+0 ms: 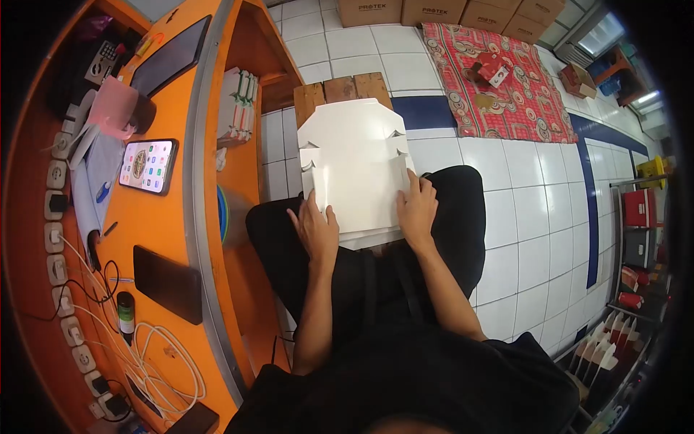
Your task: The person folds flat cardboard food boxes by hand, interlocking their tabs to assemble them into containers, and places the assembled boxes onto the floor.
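Observation:
A flat white cardboard box blank (361,166) lies across my lap, its far end resting over a wooden stool (340,88). Its far corners are cut at a slant, and small notched tabs stick up along both sides. More white sheet edges show beneath its near end, so it seems to lie on a stack. My left hand (318,230) holds the blank's left edge near the lower corner, with the thumb apart. On the opposite edge, slightly higher, my right hand (418,211) grips with its fingers bent over the side. Parts of the fingertips are hidden.
At the left stands an orange counter (173,224) with a lit phone (148,166), a dark phone (168,283), cables and several sockets. White folded pieces (238,105) sit on its shelf. Cartons (434,11) and a red patterned mat (499,87) lie ahead; a rack (614,318) stands right.

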A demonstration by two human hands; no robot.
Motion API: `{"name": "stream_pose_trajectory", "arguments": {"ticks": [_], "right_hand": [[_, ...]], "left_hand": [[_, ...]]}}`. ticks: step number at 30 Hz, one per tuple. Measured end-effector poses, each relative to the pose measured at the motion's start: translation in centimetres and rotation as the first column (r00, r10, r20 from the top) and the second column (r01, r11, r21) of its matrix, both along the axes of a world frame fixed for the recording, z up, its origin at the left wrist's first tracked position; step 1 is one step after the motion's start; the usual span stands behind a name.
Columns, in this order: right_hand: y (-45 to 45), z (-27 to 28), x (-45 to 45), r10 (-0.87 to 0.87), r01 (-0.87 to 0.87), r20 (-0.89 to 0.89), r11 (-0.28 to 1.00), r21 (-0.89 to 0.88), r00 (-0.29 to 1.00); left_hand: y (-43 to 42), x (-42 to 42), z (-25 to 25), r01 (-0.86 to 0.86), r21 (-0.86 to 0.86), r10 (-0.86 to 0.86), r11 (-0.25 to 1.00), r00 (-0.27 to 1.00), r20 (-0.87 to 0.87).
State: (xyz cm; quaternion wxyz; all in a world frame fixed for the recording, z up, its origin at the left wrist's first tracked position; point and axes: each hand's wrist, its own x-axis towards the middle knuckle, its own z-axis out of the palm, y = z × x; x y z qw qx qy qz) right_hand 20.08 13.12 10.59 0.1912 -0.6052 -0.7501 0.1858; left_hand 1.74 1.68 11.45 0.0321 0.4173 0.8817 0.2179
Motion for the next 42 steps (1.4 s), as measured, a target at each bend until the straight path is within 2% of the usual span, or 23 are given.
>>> {"name": "stream_pose_trajectory", "arguments": {"ticks": [2,5,8,9,10,11,12,14,17,20,22,24,26,28,29,31,32,33,35,36,38,40,42], "right_hand": [[0.4,0.3,0.1,0.035,-0.034,0.090,0.999,-0.016,0.995],[1.6,-1.5,0.7,-0.146,0.075,-0.457,0.983,-0.170,0.877],[2.8,0.9,1.2,-0.268,0.106,-0.450,0.930,-0.352,0.852],[2.8,1.1,1.1,-0.259,0.089,-0.467,0.931,-0.354,0.846],[2.6,1.3,1.1,-0.263,0.094,-0.465,0.930,-0.355,0.845],[2.3,1.4,1.0,-0.084,-0.004,-0.431,0.980,-0.200,0.899],[1.9,1.8,0.9,0.093,-0.118,-0.364,0.992,-0.049,0.927],[1.0,2.4,0.8,0.210,-0.242,-0.339,0.969,-0.056,0.917],[-0.2,-1.2,0.2,0.397,-0.405,0.236,0.914,-0.014,0.887],[-0.6,-0.9,-0.6,0.385,-0.389,0.321,0.920,-0.052,0.866],[-0.3,-1.2,-0.1,0.400,-0.407,0.267,0.913,-0.033,0.877],[0.4,-1.0,0.7,0.406,-0.416,0.214,0.910,0.000,0.888],[0.9,0.0,1.4,0.427,-0.426,0.061,0.904,-0.036,0.902],[1.2,0.9,1.9,0.423,-0.421,0.014,0.904,-0.076,0.906],[1.2,1.4,2.1,0.420,-0.421,-0.036,0.900,-0.116,0.907],[1.1,3.0,2.3,0.370,-0.384,-0.110,0.910,-0.155,0.922],[1.0,3.5,2.5,0.314,-0.349,-0.187,0.915,-0.201,0.931],[1.0,3.2,3.0,0.310,-0.344,-0.182,0.918,-0.198,0.933],[0.5,1.6,3.8,0.086,-0.103,-0.471,0.995,-0.009,0.878],[0.1,1.0,4.0,0.084,-0.101,-0.471,0.995,-0.010,0.878],[-0.6,-0.2,3.9,-0.242,-0.044,-0.755,0.941,-0.337,0.610],[-1.0,0.3,2.8,-0.191,-0.004,-0.755,0.969,-0.248,0.627],[-1.6,2.3,2.5,-0.092,-0.046,-0.615,0.978,-0.205,0.783]], "left_hand": [[0.2,-0.9,0.8,-0.029,0.127,-0.022,0.992,0.925,0.380],[0.1,-2.7,-1.6,-0.296,0.352,0.019,0.888,0.788,0.615],[-0.1,-4.1,-0.1,-0.442,0.270,0.005,0.856,0.528,0.849],[-0.2,-4.1,-0.2,-0.440,0.268,0.005,0.857,0.527,0.850],[-0.5,-4.0,-0.3,-0.285,0.287,-0.029,0.914,0.660,0.751],[-0.6,-3.8,-0.4,-0.123,0.279,-0.086,0.952,0.769,0.634],[-0.5,-3.5,-0.5,-0.120,0.277,-0.089,0.953,0.767,0.636],[-0.5,-2.7,-0.9,0.176,0.200,-0.237,0.964,0.910,0.339],[-0.2,-1.4,-1.1,0.293,-0.084,-0.274,0.952,0.944,0.185],[0.7,-1.1,-1.0,0.315,-0.182,-0.303,0.932,0.949,0.090],[1.5,-0.9,-0.4,0.314,-0.218,-0.313,0.924,0.949,0.042],[2.8,-0.6,0.5,0.239,-0.026,-0.240,0.971,0.958,-0.160],[5.2,0.9,1.7,0.211,0.136,-0.190,0.968,0.969,-0.156],[7.3,2.8,1.1,0.193,0.240,-0.227,0.951,0.966,0.125],[8.1,3.3,0.5,0.193,0.242,-0.228,0.951,0.965,0.127],[10.2,3.7,-1.7,0.197,0.110,-0.219,0.974,0.704,0.676],[10.8,3.7,-2.7,0.201,0.118,-0.227,0.972,0.701,0.676],[11.2,3.7,-2.4,0.100,0.175,-0.202,0.979,0.528,0.825],[11.3,3.4,-1.8,-0.081,0.160,-0.143,0.984,0.187,0.972],[11.2,3.6,-1.4,-0.078,0.160,-0.143,0.984,0.186,0.972],[11.0,3.8,-0.4,-0.098,0.219,-0.208,0.971,0.112,0.972],[10.9,4.1,-0.1,-0.075,0.269,-0.259,0.960,0.119,0.959],[10.5,4.5,-0.3,-0.051,0.306,-0.298,0.951,0.122,0.947]]}}
